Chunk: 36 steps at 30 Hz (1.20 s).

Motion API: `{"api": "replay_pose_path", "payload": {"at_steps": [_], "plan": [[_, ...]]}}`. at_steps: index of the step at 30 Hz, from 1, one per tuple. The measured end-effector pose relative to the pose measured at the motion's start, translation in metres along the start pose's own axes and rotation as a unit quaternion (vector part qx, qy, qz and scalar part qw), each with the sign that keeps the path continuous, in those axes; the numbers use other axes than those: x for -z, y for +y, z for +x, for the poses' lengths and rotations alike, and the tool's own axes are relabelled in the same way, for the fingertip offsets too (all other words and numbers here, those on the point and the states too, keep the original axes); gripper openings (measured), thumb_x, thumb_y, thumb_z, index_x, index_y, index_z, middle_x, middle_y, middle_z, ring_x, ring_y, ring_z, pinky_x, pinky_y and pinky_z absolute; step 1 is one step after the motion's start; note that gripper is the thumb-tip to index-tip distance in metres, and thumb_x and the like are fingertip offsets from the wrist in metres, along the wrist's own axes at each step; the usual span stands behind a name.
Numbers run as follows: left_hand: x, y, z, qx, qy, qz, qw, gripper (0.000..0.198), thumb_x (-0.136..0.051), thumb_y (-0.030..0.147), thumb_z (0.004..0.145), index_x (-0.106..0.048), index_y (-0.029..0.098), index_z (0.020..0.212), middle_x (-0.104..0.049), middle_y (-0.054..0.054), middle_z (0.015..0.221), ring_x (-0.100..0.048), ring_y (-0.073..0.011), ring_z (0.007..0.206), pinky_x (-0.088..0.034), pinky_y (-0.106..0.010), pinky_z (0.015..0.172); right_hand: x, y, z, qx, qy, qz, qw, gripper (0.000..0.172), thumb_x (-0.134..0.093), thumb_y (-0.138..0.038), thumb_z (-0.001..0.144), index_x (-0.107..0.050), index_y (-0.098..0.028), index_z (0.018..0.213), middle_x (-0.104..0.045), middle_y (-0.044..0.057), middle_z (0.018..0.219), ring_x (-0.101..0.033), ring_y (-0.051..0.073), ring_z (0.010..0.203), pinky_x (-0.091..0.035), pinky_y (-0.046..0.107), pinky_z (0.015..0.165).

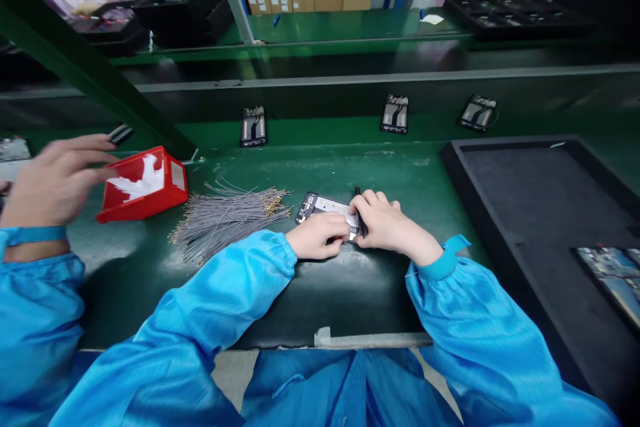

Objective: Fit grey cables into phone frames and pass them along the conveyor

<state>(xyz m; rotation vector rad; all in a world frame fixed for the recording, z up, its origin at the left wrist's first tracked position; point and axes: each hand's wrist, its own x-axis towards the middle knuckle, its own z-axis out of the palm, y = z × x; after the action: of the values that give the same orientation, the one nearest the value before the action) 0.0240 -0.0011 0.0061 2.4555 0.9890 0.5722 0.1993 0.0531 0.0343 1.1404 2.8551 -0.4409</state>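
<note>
A phone board (325,208) lies flat on the green mat in front of me. My left hand (319,235) is closed, its fingers pinching the board's near edge. My right hand (383,219) is curled round a thin black tool (359,203) whose tip rests on the right end of the board. Both sleeves are blue. A fan of thin grey cables with gold ends (227,217) lies just left of my left hand.
A red bin (145,183) stands at left, with a co-worker's blurred hand (53,180) beside it. Three phone boards (253,125) (395,113) (479,112) lie on the belt behind. A large black tray (535,200) fills the right. People in pink work at black trays (515,13) opposite.
</note>
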Motion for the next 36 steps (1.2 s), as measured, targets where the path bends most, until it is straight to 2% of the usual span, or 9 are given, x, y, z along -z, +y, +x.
{"api": "replay_pose_path", "payload": {"at_steps": [5,9,12,15,18,23,26,31,36], "plan": [[0.007,0.002,-0.002,0.024,-0.01,0.087,0.996,0.023,-0.053,0.025,0.071,-0.055,0.017,0.092,-0.051,-0.009,0.099,-0.046,-0.0216,0.094,-0.039,-0.033,0.083,-0.013,0.016,0.003,0.02,0.067,0.078,0.995,0.038,-0.063,-0.041,0.065,-0.045,-0.022,0.093,-0.049,0.005,0.093,-0.046,0.025,0.087,-0.036,0.036,0.069],[0.02,-0.007,0.005,0.057,-0.023,0.163,0.985,0.061,-0.06,0.042,0.066,-0.042,0.018,0.12,-0.042,-0.012,0.122,-0.036,-0.0293,0.112,-0.028,-0.044,0.095,-0.021,0.031,0.012,-0.009,0.204,0.163,0.965,0.021,-0.054,-0.033,0.076,-0.045,-0.02,0.09,-0.05,0.005,0.088,-0.049,0.021,0.083,-0.039,0.033,0.071],[0.031,-0.021,0.021,0.067,-0.067,0.189,0.977,0.067,-0.06,0.045,0.065,-0.04,0.021,0.124,-0.047,-0.01,0.116,-0.041,-0.0274,0.106,-0.026,-0.043,0.093,-0.024,0.041,0.019,-0.05,0.308,0.178,0.933,0.015,-0.052,-0.026,0.076,-0.046,-0.02,0.088,-0.049,0.007,0.087,-0.049,0.021,0.084,-0.041,0.032,0.074],[0.044,-0.042,0.048,0.125,-0.068,0.22,0.965,0.067,-0.062,0.047,0.063,-0.042,0.023,0.123,-0.049,-0.008,0.113,-0.043,-0.0263,0.104,-0.026,-0.04,0.091,-0.025,0.047,0.023,-0.09,0.381,0.17,0.904,0.015,-0.05,-0.023,0.077,-0.047,-0.018,0.09,-0.049,0.008,0.089,-0.048,0.022,0.087,-0.041,0.033,0.077],[0.06,-0.067,0.085,0.28,-0.024,0.247,0.928,0.065,-0.062,0.051,0.062,-0.044,0.027,0.12,-0.048,-0.007,0.114,-0.039,-0.0279,0.108,-0.026,-0.041,0.092,-0.027,0.048,0.024,-0.103,0.397,0.162,0.898,0.015,-0.048,-0.022,0.078,-0.048,-0.017,0.092,-0.05,0.009,0.091,-0.048,0.023,0.09,-0.041,0.035,0.08],[0.078,-0.099,0.157,0.426,0.068,0.269,0.861,0.053,-0.041,0.047,0.081,-0.045,0.011,0.119,-0.044,-0.021,0.115,-0.038,-0.0382,0.108,-0.028,-0.056,0.084,-0.032,0.044,0.028,-0.109,0.39,0.156,0.901,0.015,-0.048,-0.02,0.076,-0.048,-0.018,0.091,-0.051,0.009,0.09,-0.05,0.023,0.088,-0.043,0.037,0.078],[0.064,-0.1,0.204,0.422,0.082,0.26,0.865,0.048,-0.037,0.042,0.085,-0.041,0.012,0.123,-0.034,-0.022,0.125,-0.034,-0.0387,0.113,-0.029,-0.056,0.085,-0.032,0.043,0.029,-0.117,0.411,0.152,0.891,0.016,-0.046,-0.018,0.077,-0.048,-0.018,0.092,-0.051,0.01,0.09,-0.05,0.023,0.087,-0.044,0.036,0.077],[0.01,-0.085,0.271,0.297,0.013,0.215,0.93,0.049,-0.044,0.061,0.077,-0.044,0.038,0.12,-0.019,-0.005,0.14,-0.03,-0.0336,0.119,-0.036,-0.047,0.088,-0.032,0.046,0.026,-0.143,0.46,0.195,0.854,0.021,-0.04,-0.014,0.078,-0.044,-0.019,0.098,-0.048,0.01,0.093,-0.047,0.024,0.091,-0.042,0.038,0.079],[-0.008,-0.083,0.288,0.244,0.009,0.219,0.945,0.038,-0.037,0.049,0.086,-0.053,0.028,0.113,-0.028,-0.01,0.131,-0.031,-0.0328,0.117,-0.037,-0.051,0.087,-0.034,0.05,0.026,-0.163,0.465,0.206,0.846,0.026,-0.039,-0.01,0.075,-0.044,-0.018,0.099,-0.047,0.011,0.094,-0.047,0.024,0.089,-0.043,0.039,0.077]]}}
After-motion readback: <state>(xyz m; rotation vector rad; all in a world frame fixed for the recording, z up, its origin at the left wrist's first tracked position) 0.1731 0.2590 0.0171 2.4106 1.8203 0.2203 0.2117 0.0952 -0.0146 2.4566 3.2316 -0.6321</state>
